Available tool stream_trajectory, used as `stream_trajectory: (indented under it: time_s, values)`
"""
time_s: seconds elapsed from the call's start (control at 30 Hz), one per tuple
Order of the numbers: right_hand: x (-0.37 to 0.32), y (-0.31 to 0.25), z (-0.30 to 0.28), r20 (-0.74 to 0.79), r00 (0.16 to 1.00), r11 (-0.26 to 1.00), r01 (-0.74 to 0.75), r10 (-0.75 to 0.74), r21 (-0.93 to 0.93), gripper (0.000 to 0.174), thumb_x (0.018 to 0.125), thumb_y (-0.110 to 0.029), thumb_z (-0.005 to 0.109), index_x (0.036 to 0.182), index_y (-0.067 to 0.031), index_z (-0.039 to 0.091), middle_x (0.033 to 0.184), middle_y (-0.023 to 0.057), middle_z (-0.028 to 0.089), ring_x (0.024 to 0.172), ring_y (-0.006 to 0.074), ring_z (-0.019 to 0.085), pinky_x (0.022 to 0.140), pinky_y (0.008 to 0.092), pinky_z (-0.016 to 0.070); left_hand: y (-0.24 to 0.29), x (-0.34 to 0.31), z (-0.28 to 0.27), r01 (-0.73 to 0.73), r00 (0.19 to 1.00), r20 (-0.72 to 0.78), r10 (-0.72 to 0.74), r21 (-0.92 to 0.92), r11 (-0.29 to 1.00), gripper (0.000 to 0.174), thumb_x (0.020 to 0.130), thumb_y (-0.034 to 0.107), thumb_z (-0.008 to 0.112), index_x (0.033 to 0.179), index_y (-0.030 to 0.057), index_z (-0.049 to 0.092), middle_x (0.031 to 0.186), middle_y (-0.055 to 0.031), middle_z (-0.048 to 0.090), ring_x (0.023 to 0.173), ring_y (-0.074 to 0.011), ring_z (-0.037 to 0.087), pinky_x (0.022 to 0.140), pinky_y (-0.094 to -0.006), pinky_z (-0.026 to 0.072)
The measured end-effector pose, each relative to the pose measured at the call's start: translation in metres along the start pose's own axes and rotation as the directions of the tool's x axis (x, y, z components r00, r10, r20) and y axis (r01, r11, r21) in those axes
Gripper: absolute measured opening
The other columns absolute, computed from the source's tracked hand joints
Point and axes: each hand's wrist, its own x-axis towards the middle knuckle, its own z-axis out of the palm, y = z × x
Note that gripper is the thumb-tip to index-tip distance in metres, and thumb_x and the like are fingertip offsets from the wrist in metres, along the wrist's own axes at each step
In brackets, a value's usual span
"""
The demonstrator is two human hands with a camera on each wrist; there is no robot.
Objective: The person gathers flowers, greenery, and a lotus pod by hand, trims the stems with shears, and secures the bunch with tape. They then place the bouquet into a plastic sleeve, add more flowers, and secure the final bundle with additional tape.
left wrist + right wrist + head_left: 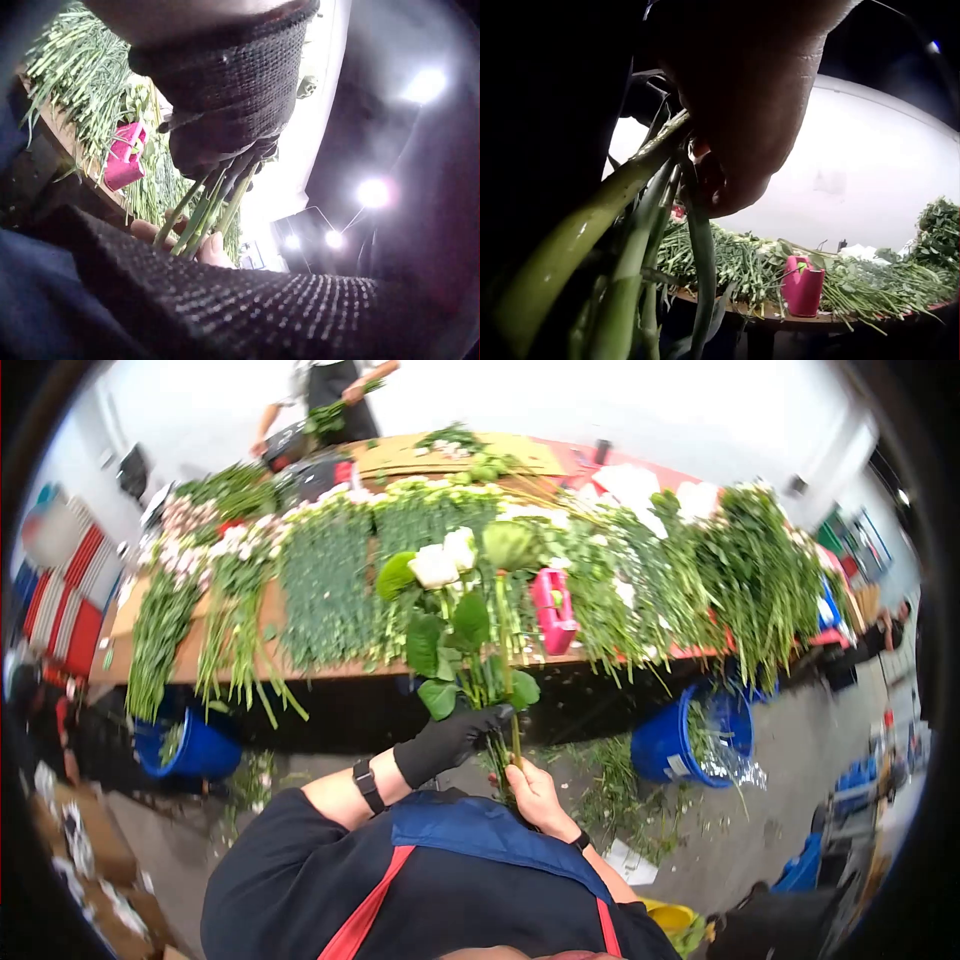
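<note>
My left hand [455, 743], in a black glove, grips a small bunch of flowers upright in front of my chest. White roses [436, 566], a pale green bloom [509, 545] and broad green leaves [470, 622] top the bunch. Just below the glove, my bare right hand [538, 797] pinches the stems with thumb and fingers. In the left wrist view several green stems [196, 217] run from the glove down to the right fingertips. Thick stem ends [611, 217] spread below the right hand in its wrist view. Beyond the bunch, a pink dispenser-like holder [553, 612] stands at the table's edge.
Rows of cut flowers [325, 585] cover the long table [240, 625], stems toward me. Blue buckets stand below it at left [200, 748] and right [660, 745]. Cut greenery [625, 800] litters the floor. Across the table, a person in an apron [335, 395] holds stems.
</note>
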Motion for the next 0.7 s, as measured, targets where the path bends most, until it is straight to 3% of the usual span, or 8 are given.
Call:
stream_trajectory:
  time_s: [0.1,0.2,0.3,0.4,0.43,0.53,0.57,0.7]
  values:
    - [0.001,-0.006,0.016,0.053,0.999,1.0,-0.003,0.002,0.022,0.022,0.099,-0.016,0.049,0.11,-0.0007,0.06,0.088,0.0038,0.066,0.082,0.0116,0.059,0.075,0.0286,0.048,0.001,-0.023,-0.005,-0.141,0.99,-0.023,0.141,0.0,0.99,0.037,0.093,0.015,0.061,0.125,-0.0011,0.054,0.115,-0.0122,0.064,0.105,-0.0227,0.063,0.092,-0.0358,0.0516]
    - [0.008,-0.001,0.027,0.182,0.983,0.993,0.041,-0.02,-0.11,0.021,0.099,-0.016,0.049,0.109,-0.0013,0.06,0.088,0.0066,0.065,0.081,0.0126,0.059,0.073,0.029,0.0478,-0.001,-0.044,-0.023,-0.139,0.988,-0.081,0.133,-0.084,0.987,0.038,0.093,0.017,0.061,0.125,-0.0014,0.054,0.113,-0.0126,0.065,0.105,-0.0255,0.063,0.093,-0.0385,0.0516]
    - [0.016,-0.012,0.053,0.305,0.951,0.986,0.1,-0.054,-0.135,0.018,0.1,-0.016,0.048,0.1,-0.0015,0.058,0.08,0.0019,0.059,0.071,0.0096,0.051,0.065,0.0277,0.0447,-0.01,-0.07,-0.058,-0.158,0.981,-0.145,0.13,-0.2,0.967,0.031,0.093,0.019,0.062,0.116,-0.0006,0.058,0.107,-0.0121,0.066,0.1,-0.0272,0.065,0.092,-0.0396,0.0521]
    - [0.025,-0.031,0.077,0.456,0.889,0.972,0.144,-0.045,-0.185,0.017,0.099,-0.016,0.049,0.098,-0.0012,0.057,0.078,0.0037,0.058,0.071,0.0107,0.051,0.064,0.0289,0.0445,-0.001,-0.106,-0.081,-0.245,0.969,-0.018,0.247,-0.202,0.948,0.028,0.095,0.026,0.06,0.112,0.0043,0.06,0.11,-0.0091,0.065,0.103,-0.0227,0.063,0.093,-0.037,0.0494]
    - [0.03,-0.033,0.084,0.506,0.862,0.959,0.151,-0.008,-0.241,0.023,0.098,-0.021,0.051,0.103,-0.0002,0.059,0.081,0.014,0.06,0.073,0.0243,0.059,0.07,0.0356,0.0475,0.008,-0.124,-0.075,-0.281,0.96,-0.062,0.275,-0.2,0.938,0.023,0.095,0.026,0.058,0.106,0.0047,0.061,0.11,-0.0122,0.065,0.103,-0.0248,0.063,0.093,-0.0393,0.0499]
    - [0.042,-0.041,0.107,0.604,0.797,0.928,0.244,-0.025,-0.283,0.024,0.098,-0.022,0.051,0.099,0.0006,0.058,0.081,0.0161,0.06,0.073,0.0265,0.059,0.07,0.0365,0.0468,0.015,-0.153,-0.095,-0.363,0.931,-0.105,0.348,-0.221,0.905,0.022,0.095,0.024,0.058,0.102,0.0039,0.062,0.108,-0.0144,0.065,0.104,-0.0255,0.063,0.094,-0.0405,0.0501]
    - [0.045,-0.044,0.117,0.619,0.782,0.941,0.261,-0.074,-0.217,0.024,0.098,-0.023,0.051,0.096,0.0009,0.057,0.079,0.0165,0.059,0.073,0.0261,0.058,0.07,0.0366,0.0465,0.016,-0.158,-0.095,-0.398,0.904,-0.262,0.338,-0.227,0.889,0.022,0.095,0.025,0.058,0.1,0.0042,0.063,0.11,-0.0173,0.064,0.105,-0.027,0.062,0.097,-0.0412,0.0491]
    - [0.065,-0.051,0.154,0.695,0.718,0.942,0.21,0.032,-0.261,0.026,0.098,-0.024,0.051,0.096,0.001,0.057,0.077,0.017,0.06,0.072,0.0254,0.058,0.07,0.0372,0.0464,0.016,-0.191,-0.137,-0.371,0.928,-0.214,0.306,-0.45,0.812,0.038,0.096,0.035,0.052,0.104,-0.0002,0.064,0.11,-0.0148,0.066,0.107,-0.033,0.06,0.103,-0.0471,0.0418]
